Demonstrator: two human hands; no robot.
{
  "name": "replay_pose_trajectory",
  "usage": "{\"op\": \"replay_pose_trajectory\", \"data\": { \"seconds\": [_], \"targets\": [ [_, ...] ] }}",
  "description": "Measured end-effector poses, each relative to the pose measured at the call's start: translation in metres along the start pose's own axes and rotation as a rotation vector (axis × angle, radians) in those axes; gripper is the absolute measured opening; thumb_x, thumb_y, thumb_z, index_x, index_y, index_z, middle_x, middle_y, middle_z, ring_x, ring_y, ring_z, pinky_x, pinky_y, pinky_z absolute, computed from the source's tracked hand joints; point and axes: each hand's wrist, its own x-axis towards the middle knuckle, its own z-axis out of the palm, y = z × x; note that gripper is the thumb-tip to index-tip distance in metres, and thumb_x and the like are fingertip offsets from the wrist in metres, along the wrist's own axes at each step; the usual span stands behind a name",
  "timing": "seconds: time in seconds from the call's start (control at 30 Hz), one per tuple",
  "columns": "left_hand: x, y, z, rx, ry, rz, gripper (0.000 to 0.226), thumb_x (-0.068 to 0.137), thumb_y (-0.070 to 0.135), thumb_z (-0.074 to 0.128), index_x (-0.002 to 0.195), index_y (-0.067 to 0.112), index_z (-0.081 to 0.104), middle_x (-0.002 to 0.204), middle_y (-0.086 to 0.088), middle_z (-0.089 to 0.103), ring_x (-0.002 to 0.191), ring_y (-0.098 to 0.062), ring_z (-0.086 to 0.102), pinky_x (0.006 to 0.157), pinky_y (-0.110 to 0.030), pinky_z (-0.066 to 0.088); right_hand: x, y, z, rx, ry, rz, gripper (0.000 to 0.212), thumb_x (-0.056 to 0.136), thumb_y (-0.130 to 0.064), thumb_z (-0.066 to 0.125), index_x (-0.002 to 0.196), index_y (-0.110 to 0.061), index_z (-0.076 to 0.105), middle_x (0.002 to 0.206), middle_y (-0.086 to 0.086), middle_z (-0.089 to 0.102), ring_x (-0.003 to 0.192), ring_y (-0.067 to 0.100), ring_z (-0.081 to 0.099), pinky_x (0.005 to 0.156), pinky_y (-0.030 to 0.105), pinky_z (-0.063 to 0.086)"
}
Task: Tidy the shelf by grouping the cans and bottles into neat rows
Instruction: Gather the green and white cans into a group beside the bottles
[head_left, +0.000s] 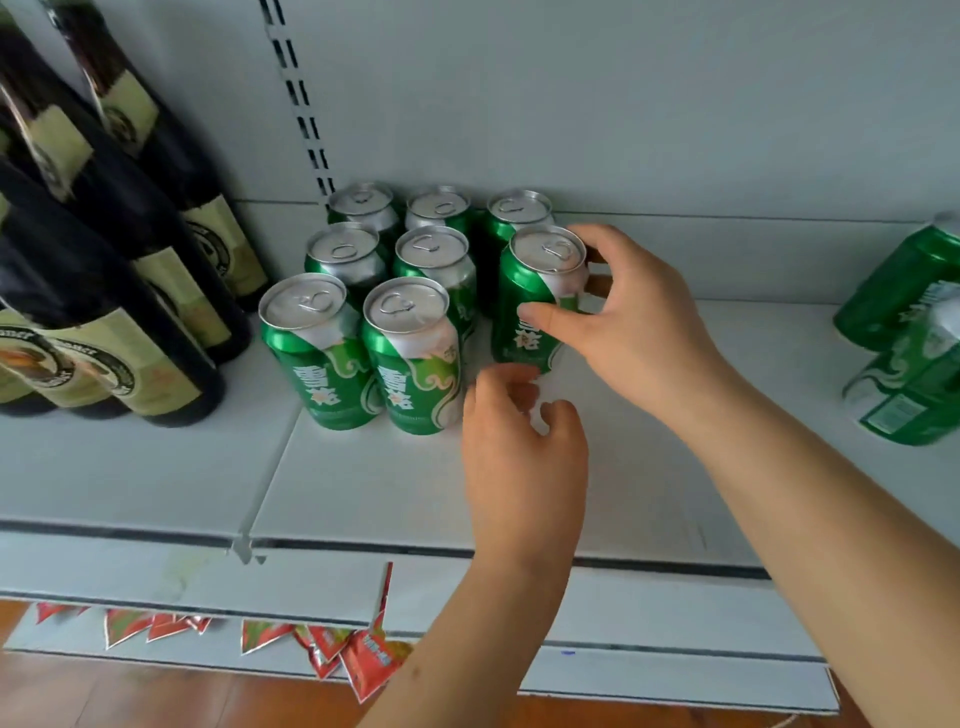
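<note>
Head view: a green can (537, 296) is gripped by the right hand (631, 317) at the right of the grouped cans (363, 312) on the shelf (415, 493). The left hand (519, 447) hovers loosely curled, empty. The can should be slid squarely into the third column, kept upright.

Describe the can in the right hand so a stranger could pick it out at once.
On the white shelf, right of the dark bottles, green cans stand in a block. The held can is in its rightmost column, in front of the back can. It alone has the right hand gripping it.
</note>
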Motion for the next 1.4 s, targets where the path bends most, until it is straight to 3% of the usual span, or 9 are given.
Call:
{"op": "replay_pose_trajectory", "data": {
  "seconds": [0.2, 0.37, 0.43, 0.57, 0.7, 0.9, 1.13, 1.3, 1.4],
  "targets": [
    [0.003, -0.008, -0.009, 0.042, -0.097, 0.093, 0.066, 0.082, 0.014, 0.045, 0.146, 0.026, 0.040, 0.143, 0.011, 0.041, 0.136, -0.009, 0.039, 0.113, -0.032, 0.037, 0.013, 0.002, 0.017, -0.044, -0.040, -0.028, 0.062, 0.075, -0.036, 0.082, 0.130, -0.025, 0.057, 0.111, -0.010, 0.067, 0.101, 0.008, 0.063, 0.079, 0.009, 0.043],
    [0.000, -0.011, -0.008, 0.095, -0.108, 0.123, 0.069, 0.085, 0.005, 0.050, 0.149, 0.025, 0.036, 0.147, 0.009, 0.035, 0.136, -0.009, 0.035, 0.112, -0.028, 0.035, 0.018, 0.015, 0.017, 0.001, -0.139, 0.021, 0.068, 0.086, -0.049, 0.064, 0.147, -0.031, 0.041, 0.132, -0.011, 0.061, 0.115, 0.005, 0.061, 0.105, 0.034, 0.045],
    [-0.002, -0.012, -0.006, 0.093, -0.047, 0.132, 0.059, 0.086, 0.005, 0.050, 0.142, 0.023, 0.047, 0.138, 0.007, 0.043, 0.126, -0.004, 0.043, 0.104, -0.027, 0.043, 0.016, 0.013, 0.015, 0.007, -0.132, 0.028, 0.067, 0.088, -0.047, 0.063, 0.148, -0.029, 0.041, 0.135, -0.009, 0.059, 0.116, 0.003, 0.061, 0.105, 0.029, 0.045],
    [-0.019, -0.008, 0.011, 0.053, -0.079, 0.150, 0.037, 0.087, 0.002, 0.050, 0.115, 0.023, 0.063, 0.112, 0.010, 0.056, 0.102, 0.002, 0.054, 0.081, -0.016, 0.048, -0.004, 0.000, -0.011, 0.089, 0.109, 0.038, 0.041, 0.094, -0.028, 0.064, 0.132, -0.016, 0.058, 0.127, -0.004, 0.064, 0.099, -0.006, 0.061, 0.080, -0.001, 0.040],
    [-0.044, 0.005, 0.050, 0.006, -0.267, 0.212, 0.033, 0.087, 0.000, 0.053, 0.107, 0.024, 0.065, 0.096, 0.010, 0.064, 0.092, -0.001, 0.060, 0.075, -0.009, 0.045, -0.036, 0.010, -0.073, 0.051, 0.387, -0.010, 0.019, 0.096, -0.021, 0.060, 0.112, -0.014, 0.067, 0.107, -0.008, 0.070, 0.094, -0.002, 0.065, 0.077, 0.008, 0.048],
    [-0.071, 0.027, 0.117, 0.051, -0.412, 0.283, 0.034, 0.089, 0.012, 0.062, 0.120, 0.025, 0.060, 0.109, 0.011, 0.059, 0.095, -0.002, 0.059, 0.080, -0.011, 0.048, -0.077, 0.064, -0.157, -0.131, 0.575, 0.037, 0.027, 0.097, -0.021, 0.054, 0.120, -0.015, 0.066, 0.117, -0.007, 0.067, 0.109, 0.001, 0.061, 0.099, 0.023, 0.047],
    [-0.073, 0.027, 0.186, 0.133, -0.334, 0.307, 0.057, 0.085, 0.020, 0.072, 0.138, 0.019, 0.050, 0.131, 0.007, 0.053, 0.114, -0.005, 0.055, 0.098, -0.024, 0.048, -0.085, 0.116, -0.184, -0.031, 0.494, 0.113, 0.046, 0.098, -0.033, 0.053, 0.141, -0.019, 0.048, 0.134, -0.011, 0.052, 0.118, -0.013, 0.046, 0.105, 0.024, 0.043],
    [-0.066, 0.021, 0.213, 0.315, -0.308, 0.345, 0.062, 0.081, 0.033, 0.076, 0.136, 0.022, 0.051, 0.121, 0.005, 0.060, 0.112, -0.016, 0.052, 0.088, -0.023, 0.042, -0.075, 0.137, -0.194, -0.027, 0.283, 0.163, 0.059, 0.087, -0.046, 0.067, 0.139, -0.028, 0.048, 0.114, -0.023, 0.056, 0.098, -0.020, 0.049, 0.088, 0.000, 0.037],
    [-0.063, 0.022, 0.221, 0.360, -0.280, 0.329, 0.056, 0.078, 0.037, 0.076, 0.127, 0.023, 0.055, 0.112, 0.005, 0.061, 0.106, -0.018, 0.049, 0.084, -0.028, 0.042, -0.068, 0.141, -0.201, -0.039, 0.285, 0.158, 0.051, 0.076, -0.052, 0.075, 0.118, -0.028, 0.058, 0.097, -0.023, 0.063, 0.089, -0.013, 0.058, 0.077, 0.006, 0.044]
  ]
}}
